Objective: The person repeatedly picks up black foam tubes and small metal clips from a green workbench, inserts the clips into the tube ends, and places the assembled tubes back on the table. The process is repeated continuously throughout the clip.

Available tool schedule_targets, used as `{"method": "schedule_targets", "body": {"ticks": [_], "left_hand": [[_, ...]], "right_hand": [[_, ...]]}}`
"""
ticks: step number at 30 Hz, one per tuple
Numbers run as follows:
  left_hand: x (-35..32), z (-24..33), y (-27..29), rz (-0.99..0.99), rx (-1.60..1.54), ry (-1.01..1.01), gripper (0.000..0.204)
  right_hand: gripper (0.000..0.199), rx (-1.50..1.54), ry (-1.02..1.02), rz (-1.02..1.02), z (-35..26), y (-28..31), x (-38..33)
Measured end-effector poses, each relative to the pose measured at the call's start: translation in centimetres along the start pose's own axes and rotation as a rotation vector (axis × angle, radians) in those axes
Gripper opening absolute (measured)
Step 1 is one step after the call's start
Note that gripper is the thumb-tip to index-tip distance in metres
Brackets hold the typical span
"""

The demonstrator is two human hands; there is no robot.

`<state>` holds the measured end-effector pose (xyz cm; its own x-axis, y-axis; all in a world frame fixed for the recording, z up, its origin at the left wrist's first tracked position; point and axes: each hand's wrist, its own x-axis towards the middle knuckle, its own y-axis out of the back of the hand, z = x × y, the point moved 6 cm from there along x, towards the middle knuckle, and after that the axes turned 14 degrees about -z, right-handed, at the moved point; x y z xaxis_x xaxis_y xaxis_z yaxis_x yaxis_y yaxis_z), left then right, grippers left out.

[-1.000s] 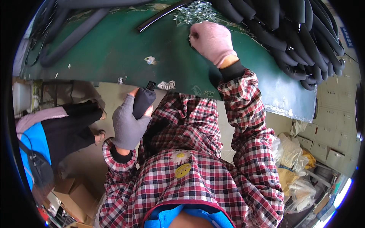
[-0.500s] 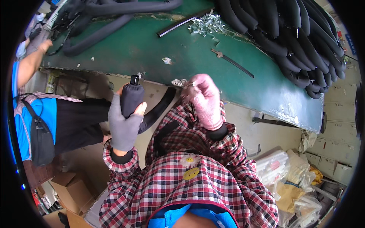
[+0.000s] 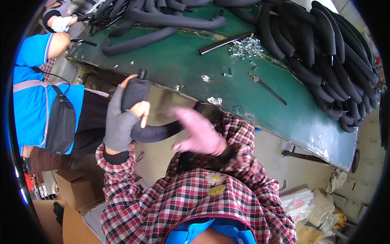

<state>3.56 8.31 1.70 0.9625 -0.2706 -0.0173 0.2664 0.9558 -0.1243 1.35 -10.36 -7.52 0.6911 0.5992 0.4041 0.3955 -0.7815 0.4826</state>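
My left hand, in a grey glove with bare fingertips, is wrapped round the upper part of a black foam-covered tube. A short bare black end sticks out of the foam at the top. From my grip the tube curves down and to the right, passing behind my other hand. My right hand, in a pink glove and smeared by motion, is beside the tube with thumb and fingers apart and nothing seen in it. Beyond it, a small bent metal clip lies on the green table.
A pile of metal clips, a black bar and a thin dark tool lie on the table. Foam-covered tubes are heaped at right and far left. A co-worker in blue stands left; cardboard boxes are below.
The view has shifted, so the table appears farther right and lower. My right hand has opened from a pinch and moved toward the tube. One more clip lies loose on the table.
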Motion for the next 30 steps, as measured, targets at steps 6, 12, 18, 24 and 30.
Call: {"method": "schedule_targets", "body": {"ticks": [6, 12, 18, 24, 30], "left_hand": [[0.6, -2.3, -3.9, 0.041, 0.142, 0.052, 0.058], [1.1, -5.9, -7.3, 0.037, 0.308, -0.086, 0.054], [1.5, -9.8, -6.1, -0.042, 0.181, 0.167, 0.042], [1.2, -9.6, -4.0, 0.077, 0.535, -0.011, 0.033], [0.8, -8.1, -6.8, 0.055, 0.662, -0.095, 0.042]], "right_hand": [[0.04, 0.332, -0.195, 0.032, 3.4, -7.3, 0.2], [0.027, 0.608, -0.305, 0.222, 4.8, -7.0, -2.6], [0.049, 0.403, -0.392, -0.283, 7.1, -7.8, -4.0], [0.011, 0.064, -0.261, 0.157, -0.7, 11.7, -0.6], [0.026, -0.567, -0.814, 0.004, 8.0, 18.5, 3.0]]}}
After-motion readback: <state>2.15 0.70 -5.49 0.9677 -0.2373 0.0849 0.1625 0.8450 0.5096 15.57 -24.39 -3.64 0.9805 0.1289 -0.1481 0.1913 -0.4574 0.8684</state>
